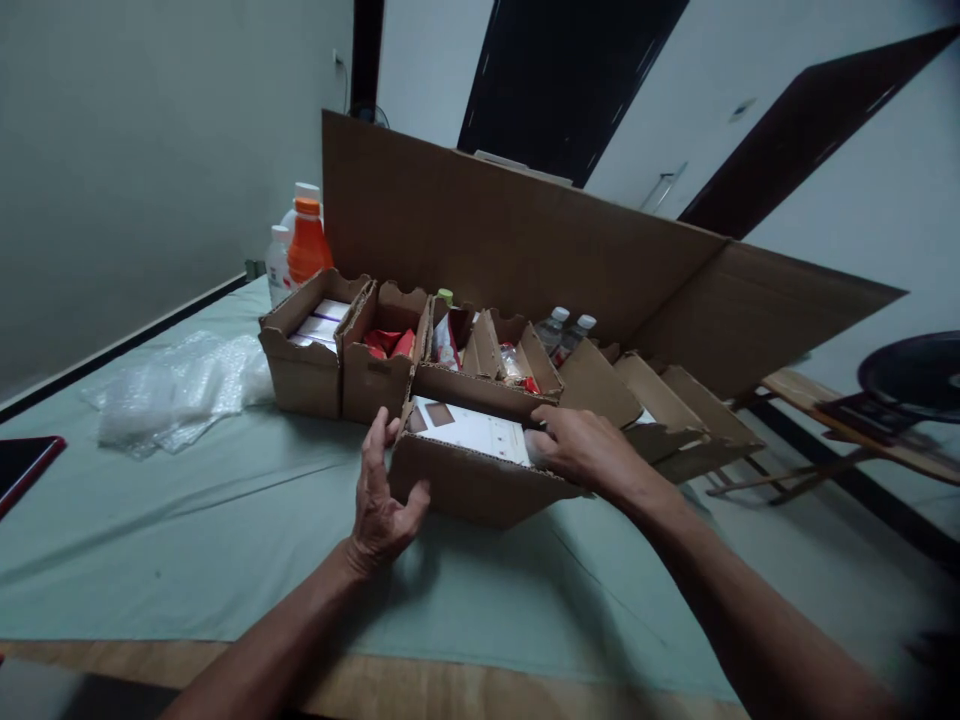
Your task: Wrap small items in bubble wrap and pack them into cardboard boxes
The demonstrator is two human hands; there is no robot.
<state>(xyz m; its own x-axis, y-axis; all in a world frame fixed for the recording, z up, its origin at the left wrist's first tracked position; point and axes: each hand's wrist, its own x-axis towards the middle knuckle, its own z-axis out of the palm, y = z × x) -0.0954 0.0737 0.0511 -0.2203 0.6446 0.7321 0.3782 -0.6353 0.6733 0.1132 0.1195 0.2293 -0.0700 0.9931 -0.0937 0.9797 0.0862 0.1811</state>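
The left hand (386,500) was spread at the left end of the front bin (480,490), its fingertips by the upper corner and its thumb apart from them, close to the front wall. The right hand (581,445) reached over the bin's right end, fingers bent down inside, next to the white carton (472,432). Whether those fingers pinched anything could not be told, as the fingertips were partly hidden and something pale there was too blurred to name.

The white carton lay inside the front bin, its printed face showing above the near wall. The bin sat on the green cloth (225,540) over the worktop (420,685), just before a row of other cardboard bins.

In that row, the leftmost bin (304,380) held pale boxes (321,325), and the one beside it (375,385) held red packets (390,343). Farther right, two clear bottles (551,330) with white caps stood behind the bins. An orange bottle (307,245) stood behind the leftmost bin, bubble wrap (180,390) lay to its left, and a red-edged device (26,470) lay at the left edge. A tall cardboard panel (487,240) rose behind the row.
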